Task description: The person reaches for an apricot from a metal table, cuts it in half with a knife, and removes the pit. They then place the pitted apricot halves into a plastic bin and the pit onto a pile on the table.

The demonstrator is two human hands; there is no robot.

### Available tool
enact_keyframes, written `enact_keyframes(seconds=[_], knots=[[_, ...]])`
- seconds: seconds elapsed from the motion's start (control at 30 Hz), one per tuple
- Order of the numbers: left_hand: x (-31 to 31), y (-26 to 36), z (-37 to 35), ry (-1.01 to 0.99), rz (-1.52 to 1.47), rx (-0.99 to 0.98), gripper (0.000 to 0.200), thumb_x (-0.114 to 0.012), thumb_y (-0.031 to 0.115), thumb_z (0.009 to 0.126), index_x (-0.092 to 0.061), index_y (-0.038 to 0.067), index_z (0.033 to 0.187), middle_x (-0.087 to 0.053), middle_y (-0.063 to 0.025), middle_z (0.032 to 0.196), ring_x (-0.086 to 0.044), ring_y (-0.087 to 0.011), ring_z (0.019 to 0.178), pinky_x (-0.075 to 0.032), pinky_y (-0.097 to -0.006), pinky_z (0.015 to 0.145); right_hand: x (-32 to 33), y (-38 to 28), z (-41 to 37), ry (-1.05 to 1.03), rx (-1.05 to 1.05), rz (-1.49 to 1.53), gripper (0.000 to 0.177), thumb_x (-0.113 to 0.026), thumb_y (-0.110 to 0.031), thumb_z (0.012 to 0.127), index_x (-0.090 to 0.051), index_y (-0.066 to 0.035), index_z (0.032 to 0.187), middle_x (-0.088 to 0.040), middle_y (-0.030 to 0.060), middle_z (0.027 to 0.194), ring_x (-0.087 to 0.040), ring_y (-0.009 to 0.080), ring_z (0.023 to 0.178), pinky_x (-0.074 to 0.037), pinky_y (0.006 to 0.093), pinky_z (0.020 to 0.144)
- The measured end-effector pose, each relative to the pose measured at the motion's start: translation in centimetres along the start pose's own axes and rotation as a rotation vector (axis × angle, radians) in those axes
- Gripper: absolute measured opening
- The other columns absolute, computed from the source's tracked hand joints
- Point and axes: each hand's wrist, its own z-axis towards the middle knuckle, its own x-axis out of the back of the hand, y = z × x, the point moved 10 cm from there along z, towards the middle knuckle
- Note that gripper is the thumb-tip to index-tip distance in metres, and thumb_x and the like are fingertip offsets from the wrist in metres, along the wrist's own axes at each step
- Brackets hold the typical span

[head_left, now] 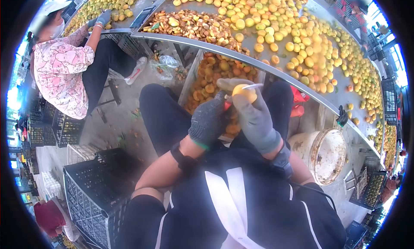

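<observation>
My left hand (pixel 208 122), in a dark grey knitted glove, is closed around a small red-handled knife (pixel 227 105); most of the handle is hidden by the fingers. Facing it, my right hand (pixel 258 125), in a lighter grey glove, grips a yellow-orange apricot (pixel 244 94). A thin pale strip like a blade lies along the apricot's upper right side. Both hands are close together above my lap. Just beyond them, between my knees, a crate (pixel 192 74) holds many orange apricot pieces.
A metal-edged table (pixel 181 41) carries many whole apricots (pixel 306 51) and a heap of brown pits (pixel 194 25). A co-worker (pixel 60 63) sits at the left. Black crates (pixel 92 197) stand at lower left, a stained white bucket (pixel 330 156) at right.
</observation>
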Motion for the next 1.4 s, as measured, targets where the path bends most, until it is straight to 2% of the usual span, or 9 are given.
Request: enact_keyframes(seconds=[0.13, 0.23, 0.4, 0.57, 0.67, 0.73, 0.93, 1.27, 1.4], knots=[[-1.4, -1.5, 0.2, -0.117, 0.045, 0.08, 0.031, -0.068, 0.015, 0.083, -0.057, 0.001, 0.109, -0.064, -0.0238, 0.087, -0.062, -0.0437, 0.084, -0.051, -0.0469, 0.07, 0.8, 1.3, -0.3, 0.028, -0.033, 0.016, 0.028, -0.059, -0.007, 0.095, -0.053, -0.002, 0.121, -0.062, 0.0143, 0.12, -0.057, 0.0191, 0.114, -0.045, 0.0298, 0.098], [-0.1, -0.7, 0.9, 0.028, -0.046, -0.028, 0.025, -0.067, 0.015, 0.087, -0.059, 0.001, 0.106, -0.066, -0.0167, 0.078, -0.066, -0.0339, 0.071, -0.052, -0.0403, 0.061, 3.0, 2.4, 0.1, 0.159, -0.079, 0.213, 0.031, -0.058, -0.004, 0.093, -0.051, -0.002, 0.124, -0.061, 0.0141, 0.121, -0.058, 0.0193, 0.113, -0.046, 0.0299, 0.097], [4.1, -3.7, 1.1, 0.089, -0.711, 0.365, 0.017, -0.066, 0.009, 0.09, -0.061, 0.004, 0.106, -0.058, 0.0031, 0.07, -0.053, -0.0043, 0.054, -0.04, -0.021, 0.046, 4.7, 2.3, -0.4, 0.114, -0.212, 0.511, 0.044, -0.055, -0.004, 0.094, -0.043, -0.003, 0.137, -0.053, 0.0153, 0.131, -0.058, 0.0238, 0.114, -0.049, 0.0326, 0.094], [2.4, -0.7, -0.1, -0.117, -0.675, 0.235, 0.022, -0.068, 0.009, 0.089, -0.061, 0.004, 0.109, -0.058, 0.0005, 0.069, -0.051, -0.0065, 0.049, -0.038, -0.0209, 0.044, 2.5, 0.5, -1.2, -0.004, -0.278, 0.507, 0.048, -0.065, -0.012, 0.092, -0.045, -0.005, 0.135, -0.055, 0.0082, 0.117, -0.06, 0.0165, 0.095, -0.049, 0.0279, 0.081], [0.6, -0.3, -1.6, -0.251, -0.863, 0.388, 0.026, -0.068, 0.01, 0.088, -0.06, 0.005, 0.112, -0.058, -0.0007, 0.069, -0.051, -0.0062, 0.048, -0.039, -0.0212, 0.043, 3.8, -0.7, -1.2, -0.049, -0.172, -0.126, 0.053, -0.078, -0.015, 0.083, -0.049, -0.005, 0.126, -0.05, -0.0001, 0.102, -0.051, 0.0077, 0.091, -0.045, 0.023, 0.082], [0.6, 0.3, -1.9, -0.333, -0.614, 0.256, 0.031, -0.073, 0.015, 0.084, -0.059, 0.003, 0.11, -0.064, -0.0088, 0.089, -0.065, -0.0197, 0.08, -0.052, -0.0326, 0.075, 4.3, -0.3, -1.4, -0.084, -0.129, -0.153, 0.052, -0.077, -0.016, 0.083, -0.049, -0.005, 0.126, -0.05, 0.0002, 0.103, -0.05, 0.0076, 0.092, -0.044, 0.0226, 0.083], [1.7, 2.3, -2.1, -0.162, -0.414, 0.031, 0.035, -0.07, 0.016, 0.086, -0.057, 0.005, 0.116, -0.067, -0.0131, 0.09, -0.069, -0.0254, 0.083, -0.053, -0.0341, 0.074, 2.8, -2.6, -2.3, -0.094, -0.056, -0.141, 0.046, -0.079, -0.019, 0.082, -0.051, -0.006, 0.116, -0.05, 0.002, 0.106, -0.048, 0.0083, 0.095, -0.041, 0.0224, 0.084], [-0.4, 0.7, -3.6, -0.24, -0.508, 0.249, 0.037, -0.069, 0.014, 0.086, -0.054, 0.005, 0.118, -0.067, -0.0169, 0.086, -0.069, -0.0324, 0.075, -0.053, -0.0379, 0.066, 3.0, -1.1, -2.5, -0.063, 0.031, -0.287, 0.052, -0.084, -0.013, 0.076, -0.052, -0.006, 0.116, -0.055, 0.0019, 0.102, -0.054, 0.0096, 0.094, -0.045, 0.0238, 0.084], [0.3, 1.9, -3.4, -0.142, -0.241, -0.031, 0.039, -0.067, 0.013, 0.085, -0.053, 0.006, 0.12, -0.066, -0.0192, 0.084, -0.067, -0.037, 0.074, -0.052, -0.0411, 0.064, 1.7, -2.1, -2.7, -0.125, 0.079, -0.269, 0.046, -0.082, -0.01, 0.077, -0.053, -0.005, 0.114, -0.058, 0.0023, 0.1, -0.057, 0.0099, 0.092, -0.047, 0.0241, 0.084]])
